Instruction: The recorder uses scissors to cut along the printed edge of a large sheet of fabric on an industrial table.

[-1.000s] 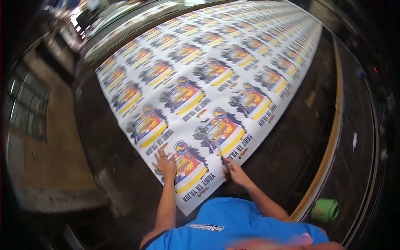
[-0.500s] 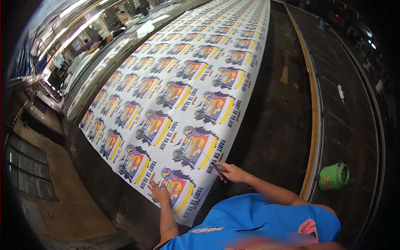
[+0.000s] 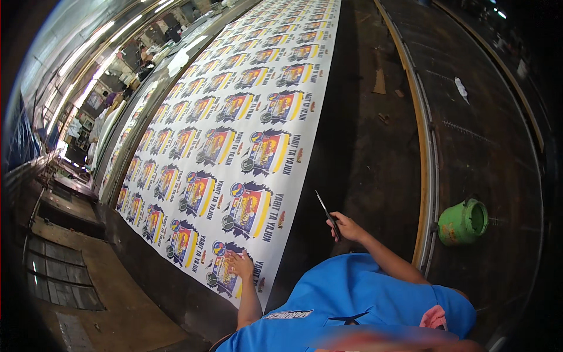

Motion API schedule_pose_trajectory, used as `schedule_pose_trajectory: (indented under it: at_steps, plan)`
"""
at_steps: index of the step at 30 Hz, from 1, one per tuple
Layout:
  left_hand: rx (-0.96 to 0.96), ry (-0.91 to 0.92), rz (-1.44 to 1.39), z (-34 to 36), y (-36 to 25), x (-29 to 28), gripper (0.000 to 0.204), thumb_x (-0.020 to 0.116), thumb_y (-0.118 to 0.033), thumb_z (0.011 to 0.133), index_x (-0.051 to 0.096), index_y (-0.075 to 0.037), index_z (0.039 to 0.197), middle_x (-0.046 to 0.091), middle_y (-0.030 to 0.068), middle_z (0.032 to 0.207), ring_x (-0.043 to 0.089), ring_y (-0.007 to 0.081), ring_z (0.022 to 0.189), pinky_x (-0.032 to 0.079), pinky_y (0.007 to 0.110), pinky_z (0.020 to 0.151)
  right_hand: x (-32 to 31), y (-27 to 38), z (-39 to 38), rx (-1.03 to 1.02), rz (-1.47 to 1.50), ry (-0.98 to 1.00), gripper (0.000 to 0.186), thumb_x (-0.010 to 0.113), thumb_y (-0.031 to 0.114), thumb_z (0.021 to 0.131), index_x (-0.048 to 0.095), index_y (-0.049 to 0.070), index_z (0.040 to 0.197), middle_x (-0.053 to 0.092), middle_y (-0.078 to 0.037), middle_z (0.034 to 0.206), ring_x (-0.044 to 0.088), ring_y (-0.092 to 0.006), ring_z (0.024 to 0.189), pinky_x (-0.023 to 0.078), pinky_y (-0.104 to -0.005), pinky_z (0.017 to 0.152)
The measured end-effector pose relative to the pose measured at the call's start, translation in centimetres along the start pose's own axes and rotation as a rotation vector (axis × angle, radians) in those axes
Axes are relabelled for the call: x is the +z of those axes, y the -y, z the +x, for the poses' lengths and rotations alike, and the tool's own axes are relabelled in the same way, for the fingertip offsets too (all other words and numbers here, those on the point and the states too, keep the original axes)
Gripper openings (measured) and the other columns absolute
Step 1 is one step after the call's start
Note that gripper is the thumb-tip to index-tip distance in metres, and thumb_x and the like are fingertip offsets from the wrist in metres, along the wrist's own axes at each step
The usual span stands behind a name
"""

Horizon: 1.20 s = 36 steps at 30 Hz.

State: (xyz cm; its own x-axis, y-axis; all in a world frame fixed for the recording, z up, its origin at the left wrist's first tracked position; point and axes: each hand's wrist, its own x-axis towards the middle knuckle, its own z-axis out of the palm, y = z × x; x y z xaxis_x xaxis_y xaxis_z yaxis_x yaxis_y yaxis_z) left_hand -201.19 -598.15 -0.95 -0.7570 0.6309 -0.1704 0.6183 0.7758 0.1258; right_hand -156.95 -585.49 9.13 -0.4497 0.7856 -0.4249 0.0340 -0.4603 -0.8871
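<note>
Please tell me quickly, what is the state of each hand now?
Left hand: open, resting on the printed sheet.
Right hand: closed, holding scissors beside the sheet.

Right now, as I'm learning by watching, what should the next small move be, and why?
Probably bring the bladed tool to the right edge of the printed sheet: the right hand holds it over the dark surface alongside, while the left hand rests spread on the sheet.
</note>
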Motion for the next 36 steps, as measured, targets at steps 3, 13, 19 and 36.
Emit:
schedule_pose_trajectory:
  at_steps: [3, 13, 19, 36]
  plan:
    - [0.007, 0.008, -0.012, -0.3, 0.9, -0.9, 0.077, 0.032, -0.057, 0.102, 0.012, -0.01, 0.159, 0.003, 0.013, 0.167, 0.005, 0.0391, 0.153, 0.007, 0.073, 0.111, -0.8, 1.9, -1.0, -0.04, -0.02, 0.03, 0.043, 0.062, 0.034, 0.1, 0.051, 0.005, 0.13, 0.061, -0.004, 0.072, 0.059, -0.0119, 0.059, 0.051, -0.0292, 0.054]
    - [-0.005, 0.092, -0.181, -7.8, -2.3, 0.8, 0.077, 0.044, -0.056, 0.099, 0.026, -0.007, 0.156, 0.015, 0.0182, 0.164, 0.01, 0.0435, 0.151, 0.007, 0.069, 0.115, -6.4, -2.0, -4.3, -0.03, -0.023, 0.056, 0.041, 0.059, 0.036, 0.1, 0.051, 0.008, 0.129, 0.063, -0.006, 0.072, 0.062, -0.0146, 0.057, 0.052, -0.0304, 0.054]
    - [0.179, 0.061, -0.568, -17.8, -2.8, 7.5, 0.076, 0.062, -0.045, 0.094, 0.033, -0.004, 0.151, 0.018, 0.0267, 0.161, 0.016, 0.0419, 0.149, 0.017, 0.063, 0.115, -6.5, -5.1, -3.8, 0.059, 0.037, 0.116, 0.045, 0.055, 0.043, 0.101, 0.047, 0.009, 0.129, 0.066, -0.007, 0.077, 0.065, -0.0163, 0.057, 0.05, -0.0293, 0.051]
    - [-0.704, 0.314, -2.261, -12.2, -5.8, 7.0, 0.055, 0.074, -0.04, 0.084, 0.05, -0.016, 0.127, 0.046, 0.0045, 0.132, 0.049, 0.0242, 0.122, 0.043, 0.054, 0.099, -7.1, -4.0, -4.6, 0.022, 0.025, 0.174, 0.042, 0.066, 0.037, 0.096, 0.053, 0.008, 0.123, 0.065, -0.004, 0.077, 0.064, -0.0121, 0.064, 0.051, -0.028, 0.056]
